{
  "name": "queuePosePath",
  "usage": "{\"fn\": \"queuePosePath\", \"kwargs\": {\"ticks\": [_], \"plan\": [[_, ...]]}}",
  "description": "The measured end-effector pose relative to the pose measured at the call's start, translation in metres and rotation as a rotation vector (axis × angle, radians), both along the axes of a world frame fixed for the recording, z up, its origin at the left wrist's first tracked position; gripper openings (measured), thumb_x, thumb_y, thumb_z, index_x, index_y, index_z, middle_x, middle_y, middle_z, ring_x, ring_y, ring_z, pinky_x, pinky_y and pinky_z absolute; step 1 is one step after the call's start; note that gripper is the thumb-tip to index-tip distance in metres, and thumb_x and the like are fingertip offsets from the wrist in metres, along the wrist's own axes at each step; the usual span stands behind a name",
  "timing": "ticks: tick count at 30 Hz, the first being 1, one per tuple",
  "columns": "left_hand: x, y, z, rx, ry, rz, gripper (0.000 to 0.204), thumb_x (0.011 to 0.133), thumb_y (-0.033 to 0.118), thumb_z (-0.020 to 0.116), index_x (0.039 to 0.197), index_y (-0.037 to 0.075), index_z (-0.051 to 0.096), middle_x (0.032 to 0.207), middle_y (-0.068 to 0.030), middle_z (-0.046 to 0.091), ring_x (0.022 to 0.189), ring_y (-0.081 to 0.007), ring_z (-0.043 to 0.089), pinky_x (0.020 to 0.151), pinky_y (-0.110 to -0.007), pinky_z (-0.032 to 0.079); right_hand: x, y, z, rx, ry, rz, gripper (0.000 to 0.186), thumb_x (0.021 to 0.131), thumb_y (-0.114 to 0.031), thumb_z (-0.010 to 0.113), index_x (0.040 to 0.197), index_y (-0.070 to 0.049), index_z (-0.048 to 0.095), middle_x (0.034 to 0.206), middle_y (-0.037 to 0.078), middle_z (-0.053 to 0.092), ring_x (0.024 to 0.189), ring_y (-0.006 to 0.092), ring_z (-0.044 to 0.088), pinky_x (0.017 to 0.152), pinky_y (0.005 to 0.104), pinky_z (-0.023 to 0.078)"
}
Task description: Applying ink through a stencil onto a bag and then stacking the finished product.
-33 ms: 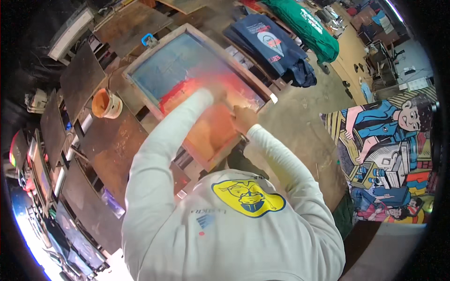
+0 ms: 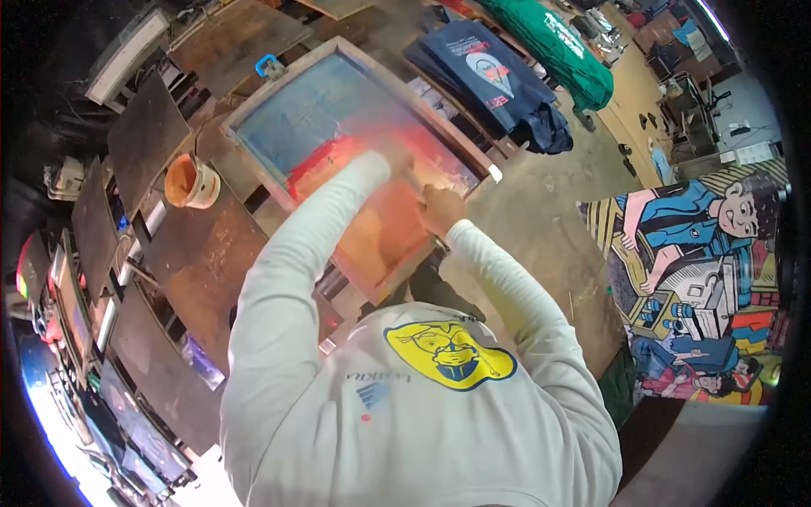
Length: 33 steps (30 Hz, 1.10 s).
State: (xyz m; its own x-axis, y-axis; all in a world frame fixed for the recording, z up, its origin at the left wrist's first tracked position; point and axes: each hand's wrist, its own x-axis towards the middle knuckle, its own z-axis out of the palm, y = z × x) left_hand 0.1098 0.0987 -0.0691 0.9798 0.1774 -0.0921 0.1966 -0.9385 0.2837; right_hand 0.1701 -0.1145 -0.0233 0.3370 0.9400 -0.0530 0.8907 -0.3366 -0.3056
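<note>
where red, screen [image 2: 342, 127] beneath left grip [image 2: 397, 158]

far half of screen [image 2: 296, 110] open from above, inside wooden frame [image 2: 405, 105]. l forearm [image 2: 338, 198] blocks near-l approach. l hand [image 2: 397, 159] & r hand [image 2: 444, 209] close tog., little room btwn the 2. bucket [image 2: 203, 191] just l of frame, slim gap. blue-handled clamp [image 2: 269, 66] in way at far-l rail. dark garments [image 2: 481, 72] nr r rail. room to pass over floor [image 2: 549, 207] r of frame.

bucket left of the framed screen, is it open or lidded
Open: the bucket has no lid across its rim, and its orange-stained inside shows. I cannot tell how full it is.
</note>
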Motion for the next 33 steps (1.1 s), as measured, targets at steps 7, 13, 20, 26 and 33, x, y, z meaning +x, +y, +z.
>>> {"fn": "queuePosePath", "kwargs": {"ticks": [7,13,20,26,33], "plan": [[-0.063,-0.008,-0.011,-0.066,-0.066,-0.060,0.030,0.068,0.010,0.071,0.095,0.020,0.077,0.094,-0.0047,0.072,0.096,-0.0276,0.064,0.082,-0.038,0.052,-0.055,-0.007,0.001,-0.058,0.034,-0.020,0.027,0.084,-0.027,0.061,0.092,0.000,0.060,0.077,0.022,0.068,0.070,0.0394,0.068,0.067,0.0483,0.055],[-0.148,-0.036,0.040,-0.089,-0.047,-0.016,0.034,0.068,0.007,0.069,0.100,0.016,0.075,0.093,-0.0077,0.069,0.093,-0.0294,0.063,0.082,-0.039,0.052,-0.118,-0.016,-0.014,-0.010,0.115,0.117,0.025,0.081,-0.021,0.063,0.089,0.001,0.057,0.074,0.021,0.067,0.070,0.0381,0.069,0.065,0.0464,0.056],[-0.156,-0.025,0.044,-0.022,0.112,-0.077,0.026,0.069,0.009,0.068,0.093,0.015,0.076,0.087,-0.0098,0.069,0.089,-0.0299,0.065,0.080,-0.041,0.052,-0.115,-0.010,-0.019,-0.004,0.201,0.214,0.029,0.076,-0.022,0.068,0.089,0.001,0.056,0.074,0.022,0.065,0.068,0.0401,0.067,0.065,0.0504,0.054],[-0.077,-0.022,0.077,0.036,0.265,-0.175,0.025,0.063,0.016,0.075,0.088,0.012,0.074,0.082,-0.0106,0.071,0.085,-0.0329,0.067,0.076,-0.045,0.052,-0.054,-0.003,-0.033,-0.031,0.313,0.112,0.042,0.077,-0.031,0.069,0.098,0.004,0.059,0.081,0.023,0.067,0.076,0.0415,0.067,0.071,0.0481,0.055],[-0.058,-0.008,0.063,-0.028,0.316,-0.068,0.035,0.058,0.021,0.083,0.091,0.012,0.072,0.089,-0.0118,0.071,0.089,-0.0347,0.068,0.078,-0.045,0.053,-0.048,-0.003,-0.037,-0.048,0.281,0.081,0.040,0.076,-0.030,0.070,0.095,0.003,0.059,0.084,0.025,0.067,0.079,0.0416,0.067,0.073,0.0489,0.054]]}}
